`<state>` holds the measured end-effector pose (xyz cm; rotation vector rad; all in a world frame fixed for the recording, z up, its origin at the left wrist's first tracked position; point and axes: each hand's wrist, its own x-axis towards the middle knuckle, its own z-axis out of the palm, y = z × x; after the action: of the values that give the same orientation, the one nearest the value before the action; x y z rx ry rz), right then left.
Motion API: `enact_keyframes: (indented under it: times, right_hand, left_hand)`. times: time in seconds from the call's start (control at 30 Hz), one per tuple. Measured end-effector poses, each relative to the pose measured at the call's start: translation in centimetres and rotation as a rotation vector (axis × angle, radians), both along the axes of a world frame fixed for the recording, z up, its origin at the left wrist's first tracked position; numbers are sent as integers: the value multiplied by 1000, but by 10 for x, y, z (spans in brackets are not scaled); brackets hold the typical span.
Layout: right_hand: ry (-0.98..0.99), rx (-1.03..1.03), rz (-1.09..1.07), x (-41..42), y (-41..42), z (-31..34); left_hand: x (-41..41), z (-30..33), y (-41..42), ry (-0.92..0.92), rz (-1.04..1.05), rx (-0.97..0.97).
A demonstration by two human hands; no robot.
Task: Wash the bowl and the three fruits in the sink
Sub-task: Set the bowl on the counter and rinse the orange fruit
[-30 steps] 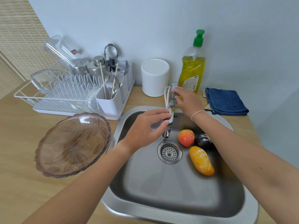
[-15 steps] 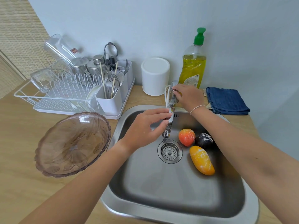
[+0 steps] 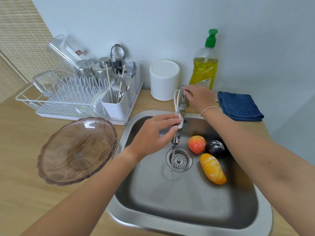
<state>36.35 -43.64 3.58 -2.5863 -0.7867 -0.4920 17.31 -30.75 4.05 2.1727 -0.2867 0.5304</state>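
Now a thin stream of water runs from the faucet (image 3: 179,123) onto the sink (image 3: 170,198) floor just beside the drain (image 3: 179,159), where half a second ago none fell. The right hand (image 3: 201,97) is closed on the tap handle behind the drain and the left hand (image 3: 153,133) pinches the spout above it, so washing can probably begin. The three fruits (image 3: 207,156) lie unwashed just right of the drain; the bowl (image 3: 76,150) sits on the counter well left of it.
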Motion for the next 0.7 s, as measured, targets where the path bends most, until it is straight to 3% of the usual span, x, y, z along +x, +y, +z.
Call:
enact_keyframes:
  times: [0.43,0.7]
  right_hand:
    - [114,21,-29,-2,-6,3]
    - [255,296,-107,-57,-53,-24]
  left_hand:
    - [-4,0,-1,17,16,1]
    - [-24,-8,1,-3,72,-105]
